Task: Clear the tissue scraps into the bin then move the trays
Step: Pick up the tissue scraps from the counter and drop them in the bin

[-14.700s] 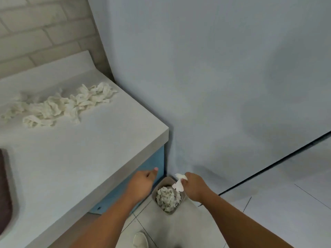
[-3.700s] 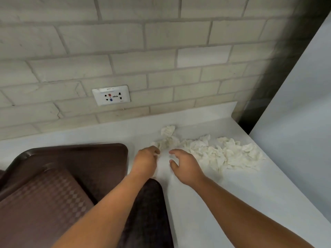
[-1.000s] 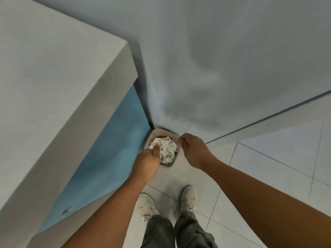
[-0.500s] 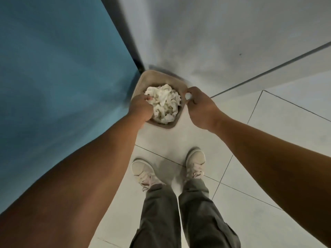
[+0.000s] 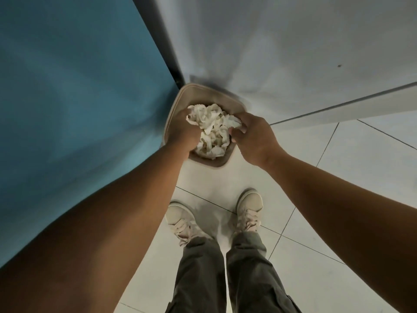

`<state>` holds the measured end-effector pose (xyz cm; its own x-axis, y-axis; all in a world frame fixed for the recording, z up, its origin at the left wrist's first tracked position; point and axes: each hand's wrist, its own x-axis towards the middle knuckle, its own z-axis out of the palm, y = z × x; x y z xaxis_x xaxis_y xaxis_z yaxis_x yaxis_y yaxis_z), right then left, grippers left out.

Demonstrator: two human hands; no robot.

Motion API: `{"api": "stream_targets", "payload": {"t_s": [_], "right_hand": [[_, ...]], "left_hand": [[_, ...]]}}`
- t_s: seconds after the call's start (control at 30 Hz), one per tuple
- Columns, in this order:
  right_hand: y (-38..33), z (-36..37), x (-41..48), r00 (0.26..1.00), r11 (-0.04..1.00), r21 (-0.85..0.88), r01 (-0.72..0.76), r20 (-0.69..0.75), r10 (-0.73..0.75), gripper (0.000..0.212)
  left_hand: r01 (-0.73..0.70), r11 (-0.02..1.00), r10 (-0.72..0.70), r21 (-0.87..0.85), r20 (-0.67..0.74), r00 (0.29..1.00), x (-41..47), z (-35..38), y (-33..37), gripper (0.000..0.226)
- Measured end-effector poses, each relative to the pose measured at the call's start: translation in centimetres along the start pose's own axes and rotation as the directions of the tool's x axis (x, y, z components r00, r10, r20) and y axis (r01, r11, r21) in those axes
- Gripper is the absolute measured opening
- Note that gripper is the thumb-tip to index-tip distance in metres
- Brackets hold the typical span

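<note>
two hands are now in the mouth of the bin [image 5: 204, 89], where half a second ago they sat at its rim, one on each side of the heap. the left hand [image 5: 183, 131] has pushed in from the left, fingers curled down into the scraps [image 5: 213, 134]. the right hand [image 5: 256, 138] has closed in from the right, thumb and fingers pinching a wad at the heap's edge. i read this as the latest load being stuffed in and tamped down, since the heap seems to fill the bin to the brim and could spill if left loose. the bin stands on the floor [image 5: 338, 177] in the corner between the blue cabinet [image 5: 79, 98] and the pale wall [image 5: 270, 53], just ahead of the shoes [image 5: 250, 211].

counted: one bin; one heap of scraps, its pieces too tangled to number; two hands, both on the heap; two shoes. no trays show here, and the counter is out of view, so i cannot tell whether scraps remain up there. the tray move looks not yet begun.
</note>
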<state>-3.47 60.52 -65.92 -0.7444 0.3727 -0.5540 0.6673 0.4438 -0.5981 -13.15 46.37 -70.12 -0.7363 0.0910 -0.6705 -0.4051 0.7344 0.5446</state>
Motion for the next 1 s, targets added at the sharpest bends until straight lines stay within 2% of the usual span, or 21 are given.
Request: {"api": "stream_targets", "payload": {"t_s": [0.17,0.23,0.33,0.43,0.5,0.6,0.77,1.0], "right_hand": [[-2.1,2.5,2.8,1.000,1.000,-0.020,0.010,0.008,-0.010,0.040],[-2.4,3.6,3.7,0.998,1.000,-0.003,-0.031,0.054,0.031,0.050],[-2.2,4.0,3.7,0.990,0.993,-0.092,-0.072,0.116,0.083,0.066],[-2.4,2.8,2.0,0.992,0.982,-0.180,-0.050,0.102,0.070,0.059],[-3.1,1.5,0.0,0.994,0.982,-0.188,-0.033,0.093,0.051,0.052],[-5.3,-0.9,-3.3,0.996,0.979,-0.201,0.003,0.090,0.015,0.053],[-11.4,-6.7,-9.4,0.995,0.978,-0.191,0.078,0.073,-0.065,0.054],[-20.1,-16.2,-18.5,0.965,0.949,-0.179,0.261,0.030,-0.260,0.053]], "left_hand": [[-0.085,0.996,0.085,-0.020,0.013,0.996,-2.2,-1.2,-1.9,0.045],[-0.106,0.994,0.106,-0.010,0.014,0.994,-2.5,-1.6,-2.8,0.044],[-0.123,0.992,0.123,0.010,0.012,0.992,-2.9,-2.3,-3.3,0.043],[-0.135,0.991,0.134,0.025,0.028,0.991,-4.2,-3.5,-2.2,0.045],[-0.134,0.991,0.134,0.023,0.028,0.991,-5.7,-4.5,-0.9,0.045],[-0.165,0.986,0.165,0.021,0.027,0.986,-8.9,-6.4,1.9,0.045],[-0.260,0.959,0.259,0.117,0.024,0.966,-16.4,-10.9,7.5,0.045],[-0.409,0.901,0.425,0.141,-0.103,0.899,-29.0,-17.5,14.7,0.041]]}}
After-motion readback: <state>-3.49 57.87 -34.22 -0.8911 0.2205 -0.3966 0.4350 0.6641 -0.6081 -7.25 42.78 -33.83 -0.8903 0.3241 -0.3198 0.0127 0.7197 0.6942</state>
